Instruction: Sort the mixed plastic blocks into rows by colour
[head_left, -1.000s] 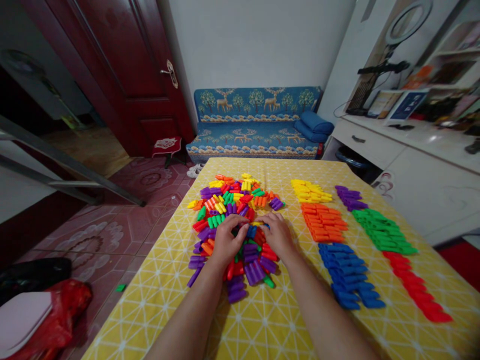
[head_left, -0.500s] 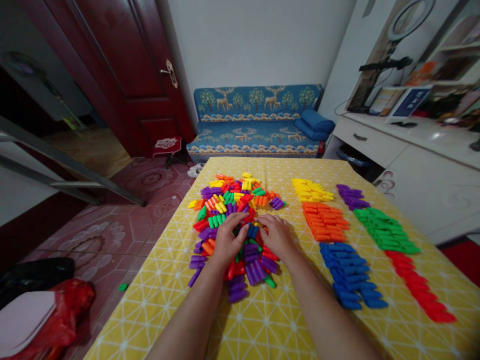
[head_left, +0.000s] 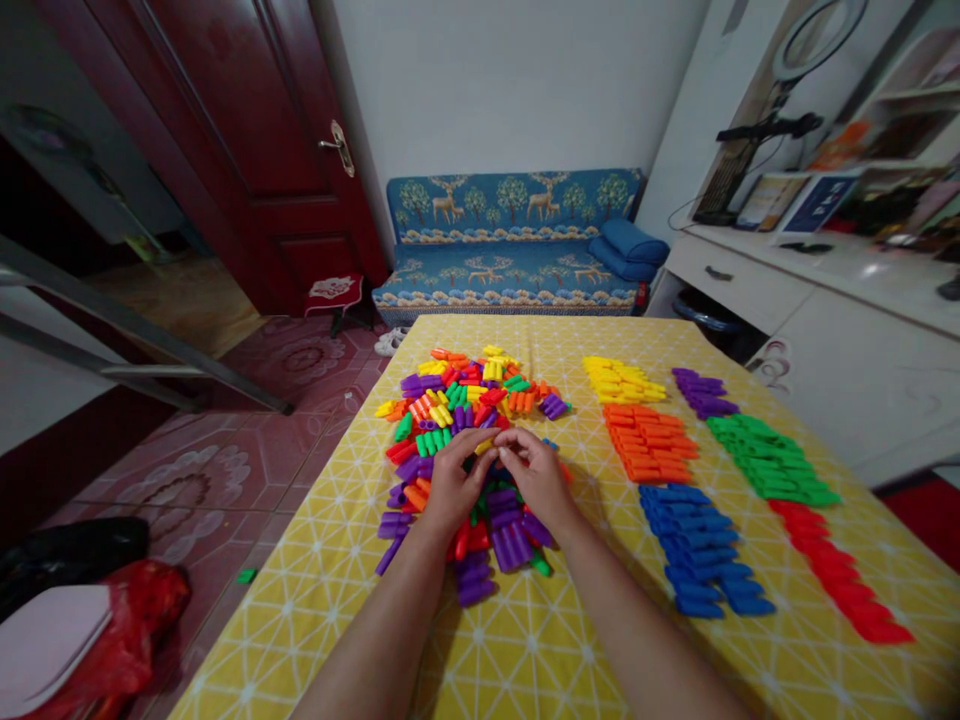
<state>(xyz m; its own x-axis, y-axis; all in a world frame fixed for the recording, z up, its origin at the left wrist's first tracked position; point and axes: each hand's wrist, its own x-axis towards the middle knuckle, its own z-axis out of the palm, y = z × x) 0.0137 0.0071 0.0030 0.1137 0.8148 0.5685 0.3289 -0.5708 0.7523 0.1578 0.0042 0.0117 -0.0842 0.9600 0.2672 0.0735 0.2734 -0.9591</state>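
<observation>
Over a mixed pile of bullet-shaped plastic building blocks [head_left: 512, 545], my two hands meet at the fingertips. A yellow block [head_left: 484, 446] shows between them, partly covered by fingers. My left hand [head_left: 456, 478] is closed with thumb and fingers curled round its left side. From the other side, my right hand [head_left: 534, 472] pinches at the same block with thumb and forefinger. Purple, red, green, orange and yellow blocks lie close around both hands. Those straight under the palms are hidden.
Sorted groups lie to the right on the yellow patterned tablecloth [head_left: 300, 640]: yellow [head_left: 622, 381], orange [head_left: 649, 443], blue [head_left: 697, 548], purple [head_left: 703, 393], green [head_left: 772, 460] and red [head_left: 840, 575]. A blue sofa [head_left: 510, 265] stands beyond the table; a green block [head_left: 246, 576] is on the floor.
My right hand has moved left to meet my left hand, its fingers closing in. A yellow block now shows between the fingertips. My left hand has hardly moved.
</observation>
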